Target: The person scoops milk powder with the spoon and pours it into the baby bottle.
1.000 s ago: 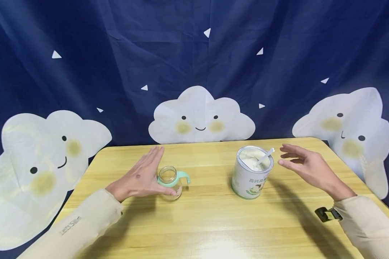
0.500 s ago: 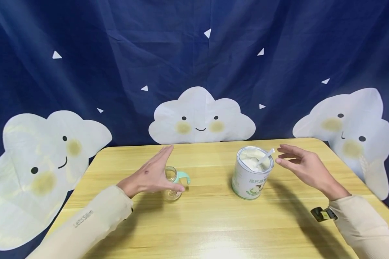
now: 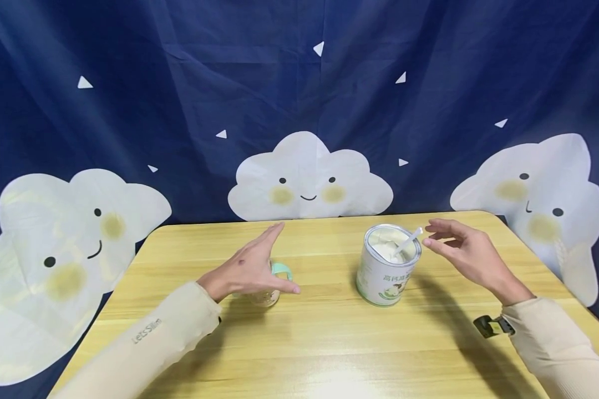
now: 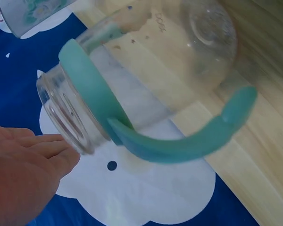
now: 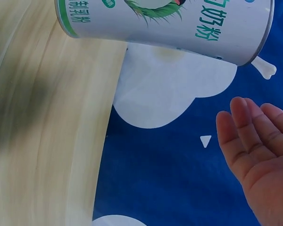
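A clear baby bottle (image 4: 165,70) with a mint-green collar and curved handle (image 3: 282,270) stands upright on the table. My left hand (image 3: 254,269) hovers over it, thumb and fingers spread, and hides most of it in the head view. In the left wrist view the fingers lie beyond the bottle's uncapped mouth, apart from it. A white milk powder tin (image 3: 386,277) stands open to the right, with a white scoop's handle (image 3: 410,241) sticking out past its rim. Right of that handle is my right hand (image 3: 471,256), fingers slightly bent and holding nothing; a small gap separates them.
Both things stand on a light wooden table (image 3: 329,338), the bottle left and the tin right. Behind the table's far edge hangs a dark blue curtain (image 3: 259,83) with white smiling clouds and small triangles.
My left hand has moved rightward across the bottle, covering more of it. My right hand has come slightly left, closer to the scoop's handle. Bottle and tin stay where they were.
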`<state>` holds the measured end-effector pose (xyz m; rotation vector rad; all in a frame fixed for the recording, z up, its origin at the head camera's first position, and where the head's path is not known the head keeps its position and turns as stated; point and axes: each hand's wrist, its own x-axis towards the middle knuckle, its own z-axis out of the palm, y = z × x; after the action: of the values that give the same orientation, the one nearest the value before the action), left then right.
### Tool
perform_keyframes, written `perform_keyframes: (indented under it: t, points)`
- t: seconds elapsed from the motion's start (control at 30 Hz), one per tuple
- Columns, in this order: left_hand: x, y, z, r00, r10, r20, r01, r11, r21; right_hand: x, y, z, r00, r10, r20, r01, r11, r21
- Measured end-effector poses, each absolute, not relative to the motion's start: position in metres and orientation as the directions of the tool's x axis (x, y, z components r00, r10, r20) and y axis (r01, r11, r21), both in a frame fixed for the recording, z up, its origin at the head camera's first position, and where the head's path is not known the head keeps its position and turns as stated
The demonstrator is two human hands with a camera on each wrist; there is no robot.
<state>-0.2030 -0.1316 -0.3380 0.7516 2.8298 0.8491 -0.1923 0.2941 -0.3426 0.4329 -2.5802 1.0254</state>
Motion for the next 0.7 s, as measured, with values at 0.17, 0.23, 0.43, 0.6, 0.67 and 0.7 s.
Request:
perform_keyframes:
  t: [0.17, 0.23, 0.43, 0.6, 0.67, 0.7]
  points:
    - [-0.203, -0.123, -0.338, -0.873, 0.485, 0.05, 0.43, 0.717, 0.548, -0.194, 0.293, -0.342, -0.896, -0.142, 0.421, -0.398, 0.679, -0.617]
    - [-0.204, -0.118, -0.338, -0.873, 0.484, 0.051, 0.428, 0.713, 0.555, -0.194, 0.292, -0.342, -0.896, -0.135, 0.423, -0.396, 0.674, -0.623]
    - [-0.206, -0.105, -0.34, -0.875, 0.483, 0.042, 0.415, 0.703, 0.578, -0.195, 0.288, -0.342, -0.9, -0.122, 0.418, -0.386, 0.667, -0.637]
    - [-0.206, -0.094, -0.343, -0.877, 0.48, 0.038, 0.411, 0.706, 0.577, -0.197, 0.288, -0.343, -0.898, -0.123, 0.422, -0.387, 0.676, -0.627]
    - [-0.206, -0.09, -0.345, -0.878, 0.477, 0.039, 0.408, 0.704, 0.582, -0.197, 0.288, -0.342, -0.9, -0.12, 0.419, -0.381, 0.682, -0.624]
    - [-0.206, -0.088, -0.346, -0.88, 0.473, 0.039, 0.404, 0.703, 0.585, -0.197, 0.288, -0.342, -0.902, -0.118, 0.416, -0.377, 0.685, -0.623]
